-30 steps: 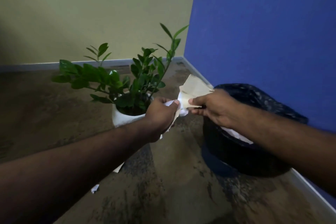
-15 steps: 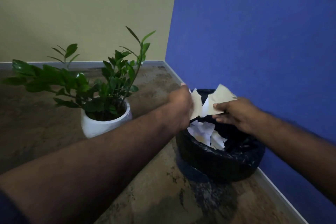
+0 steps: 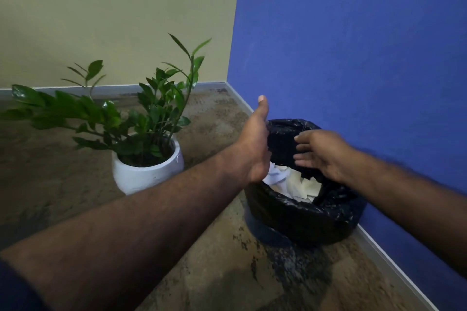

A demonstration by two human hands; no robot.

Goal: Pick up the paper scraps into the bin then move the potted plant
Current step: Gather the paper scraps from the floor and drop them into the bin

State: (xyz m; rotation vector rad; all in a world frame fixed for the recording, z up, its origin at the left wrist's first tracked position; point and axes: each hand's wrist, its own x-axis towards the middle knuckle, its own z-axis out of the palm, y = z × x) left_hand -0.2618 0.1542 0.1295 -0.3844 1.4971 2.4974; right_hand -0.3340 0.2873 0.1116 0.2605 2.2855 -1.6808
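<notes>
My black-lined bin (image 3: 303,212) stands by the blue wall, potted plant (image 3: 146,159) just left on the floor. Both hands hang spread and empty over it: left hand (image 3: 255,144), right hand (image 3: 321,154). Paper scraps (image 3: 295,184) lie inside; I should press them down gently.

bin (image 3: 303,214) hard against blue wall (image 3: 353,45), potted plant (image 3: 149,159) just left

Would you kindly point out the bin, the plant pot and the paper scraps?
bin (image 3: 298,219): head view, front of black liner.
plant pot (image 3: 141,177): head view, white front wall.
paper scraps (image 3: 303,188): head view, cream piece inside bin.
</notes>
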